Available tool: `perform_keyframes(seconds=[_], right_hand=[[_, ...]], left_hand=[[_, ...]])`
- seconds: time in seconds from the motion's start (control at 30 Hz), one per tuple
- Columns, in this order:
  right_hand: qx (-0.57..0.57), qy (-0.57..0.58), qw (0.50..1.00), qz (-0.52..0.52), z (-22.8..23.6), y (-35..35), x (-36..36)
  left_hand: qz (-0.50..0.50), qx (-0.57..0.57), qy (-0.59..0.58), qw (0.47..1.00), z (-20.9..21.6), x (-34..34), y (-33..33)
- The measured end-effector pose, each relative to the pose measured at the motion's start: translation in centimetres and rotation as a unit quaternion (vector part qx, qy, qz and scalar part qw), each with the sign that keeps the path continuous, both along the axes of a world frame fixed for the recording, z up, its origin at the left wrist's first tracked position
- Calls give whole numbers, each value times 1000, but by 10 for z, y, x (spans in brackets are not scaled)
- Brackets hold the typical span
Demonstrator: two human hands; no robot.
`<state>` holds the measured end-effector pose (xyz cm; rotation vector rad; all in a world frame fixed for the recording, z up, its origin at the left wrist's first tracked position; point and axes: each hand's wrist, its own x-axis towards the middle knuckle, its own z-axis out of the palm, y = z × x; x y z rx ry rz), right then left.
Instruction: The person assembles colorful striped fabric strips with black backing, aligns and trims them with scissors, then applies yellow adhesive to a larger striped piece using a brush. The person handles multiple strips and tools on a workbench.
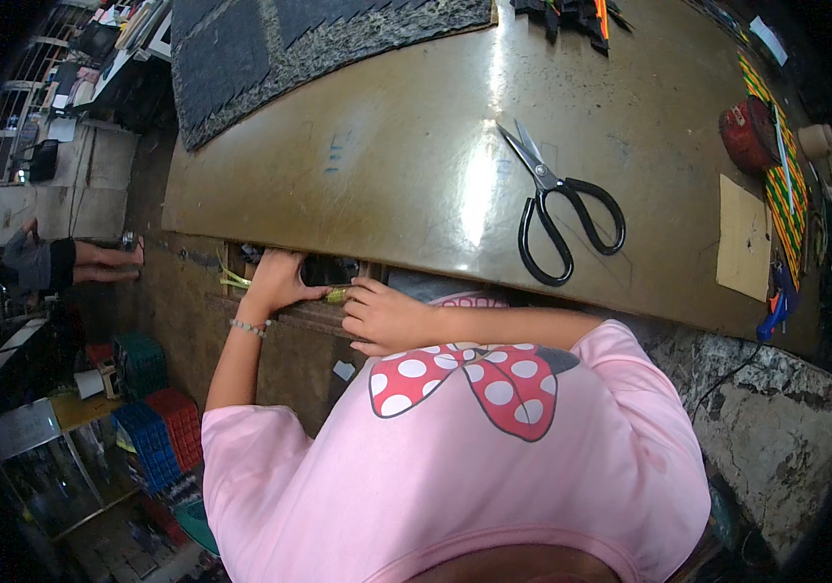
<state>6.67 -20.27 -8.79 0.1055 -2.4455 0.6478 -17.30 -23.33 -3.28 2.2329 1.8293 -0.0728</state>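
My left hand [278, 279], a beaded bracelet [249, 328] at its wrist, reaches into an open wooden drawer [317, 313] under the table's front edge. Its thumb points to the right, while its other fingers are hidden in the drawer. Just right of it, my right hand [377, 315] rests at the drawer front with bent fingers. Against those fingertips sits a small yellow-green item [337, 294], close to my left thumb; its kind does not show. Black-handled scissors [544, 180] lie on the table [377, 185], blades slightly apart.
A dark patterned sheet [270, 58] covers the table's far left. Toward the right lie a cardboard piece [744, 238], a red round object [748, 134] and a blue-handled tool [777, 309]. Another person [56, 260] is at the far left, above stacked plastic crates [149, 437].
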Motion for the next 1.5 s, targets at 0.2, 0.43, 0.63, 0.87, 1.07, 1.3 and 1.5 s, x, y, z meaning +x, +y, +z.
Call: perform_keyframes(seconds=[0.2, 0.43, 0.63, 0.87, 1.07, 1.3, 1.5], right_hand=[[-52, -29, 997, 44, -5, 5, 6], [-109, -24, 988, 103, 25, 13, 10], [-174, -17, 982, -74, 97, 69, 94], [-135, -116, 852, -493, 114, 75, 195], [-167, -114, 789, -580, 105, 62, 195], [-129, -124, 705, -686, 108, 102, 238], [-14, 3, 683, -730, 141, 171, 320]], left_hand=[[164, 135, -94, 973, 11, 13, -50], [684, 512, -386, 348, -97, 59, -115], [530, 174, -826, 80, -226, 70, -100], [549, 176, -815, 55, -256, 48, -84], [583, 136, -798, 69, -268, 21, -41], [612, 94, -780, 93, -275, 1, -2], [627, 85, -768, 95, -277, -5, 16]])
